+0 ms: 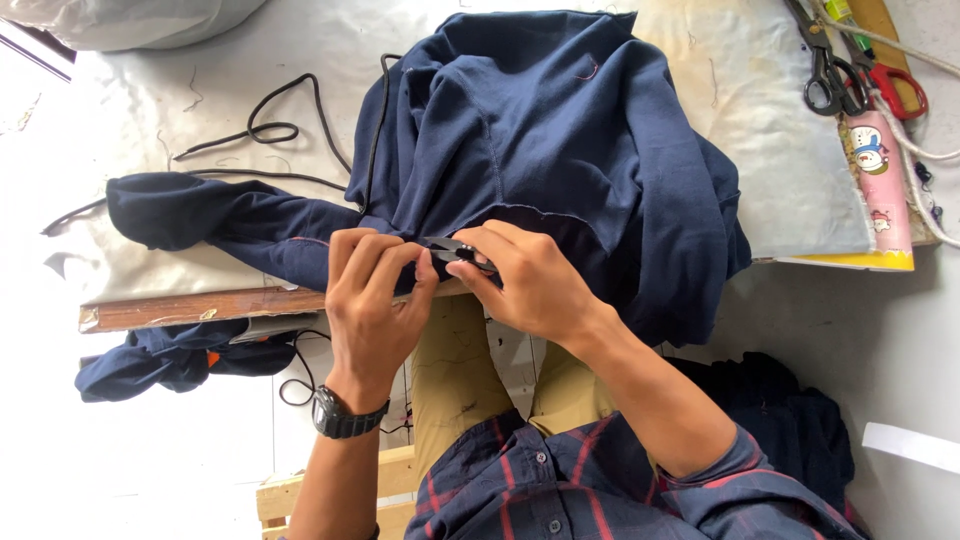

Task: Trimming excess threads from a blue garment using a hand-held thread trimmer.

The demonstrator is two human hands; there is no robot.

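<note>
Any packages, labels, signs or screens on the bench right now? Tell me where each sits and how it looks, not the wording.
Pink printed tube: far right of the table, below the scissors; long and rounded, pink with a small cartoon figure in white and blue.
White paper slip: lower right, on the floor; a plain strip.
No signs or screens in view.

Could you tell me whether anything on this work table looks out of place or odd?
A small pink loose thread sticks out of the navy garment near its top. A black cord trails loosely across the table.
</note>
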